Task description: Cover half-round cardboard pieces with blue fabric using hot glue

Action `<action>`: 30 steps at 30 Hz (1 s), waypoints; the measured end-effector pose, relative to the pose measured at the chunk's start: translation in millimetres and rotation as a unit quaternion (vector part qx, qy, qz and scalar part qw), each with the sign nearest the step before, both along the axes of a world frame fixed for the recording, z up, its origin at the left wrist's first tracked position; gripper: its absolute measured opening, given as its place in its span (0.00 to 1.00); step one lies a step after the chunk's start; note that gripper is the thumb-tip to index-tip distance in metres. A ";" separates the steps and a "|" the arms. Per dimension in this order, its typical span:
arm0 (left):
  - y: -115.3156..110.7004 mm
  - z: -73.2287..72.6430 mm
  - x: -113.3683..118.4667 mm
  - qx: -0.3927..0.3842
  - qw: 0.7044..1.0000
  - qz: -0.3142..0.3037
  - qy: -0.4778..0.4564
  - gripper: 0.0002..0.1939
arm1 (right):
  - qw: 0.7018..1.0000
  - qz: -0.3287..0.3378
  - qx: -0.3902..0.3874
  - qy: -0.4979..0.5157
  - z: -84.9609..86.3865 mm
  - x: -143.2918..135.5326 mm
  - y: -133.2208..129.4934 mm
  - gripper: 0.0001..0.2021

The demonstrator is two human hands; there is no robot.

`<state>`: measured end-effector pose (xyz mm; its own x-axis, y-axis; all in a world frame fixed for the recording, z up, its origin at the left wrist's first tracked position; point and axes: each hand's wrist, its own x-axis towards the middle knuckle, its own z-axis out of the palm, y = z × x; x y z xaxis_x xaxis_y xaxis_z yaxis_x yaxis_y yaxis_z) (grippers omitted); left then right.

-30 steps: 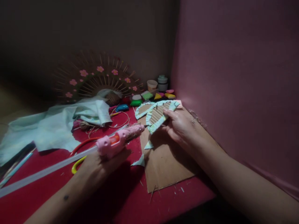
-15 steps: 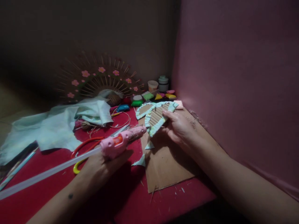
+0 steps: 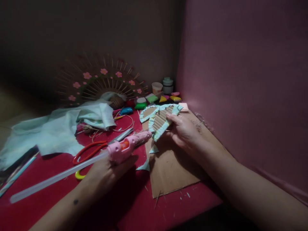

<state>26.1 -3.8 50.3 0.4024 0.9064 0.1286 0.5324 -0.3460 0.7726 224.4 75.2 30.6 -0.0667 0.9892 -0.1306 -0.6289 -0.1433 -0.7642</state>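
My left hand (image 3: 113,170) is wrapped round the handle of a pink glue gun (image 3: 127,146), with a long translucent glue stick (image 3: 60,176) poking out of its back end. The gun's nozzle is at the lower left edge of a cardboard piece bordered with pale green fabric (image 3: 161,121); whether they touch I cannot tell. That piece is pinched by my right hand (image 3: 181,130), thumb on its ribbed face and fingers behind. Just behind it rests a second fabric-edged cardboard piece (image 3: 143,116). Scissors with red and yellow handles (image 3: 90,150) lie beneath the glue gun.
A cardboard sheet (image 3: 178,173) lies on the red table (image 3: 101,205), with fabric scraps (image 3: 144,166) at its left edge. Pale green cloth (image 3: 55,131), coloured packets (image 3: 141,106), a cup (image 3: 157,87) and a flowered fan-shaped piece (image 3: 103,78) stand farther back. A pink wall (image 3: 240,80) borders the right.
My left hand and the glue gun have shifted slightly right, bringing the nozzle closer to the held piece. The glue stick's rear end has come into view. My right hand has barely moved.
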 end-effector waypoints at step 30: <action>2.1 -10.2 0.0 0.007 0.995 0.036 -0.098 0.21 | 0.999 0.025 0.022 -0.007 -3.4 2.0 1.8 0.03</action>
<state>26.1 -1.8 40.1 0.3019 0.9299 0.2102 0.3962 -0.3229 0.8595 226.4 77.0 27.2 -0.1139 0.9896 -0.0879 -0.6112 -0.1395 -0.7791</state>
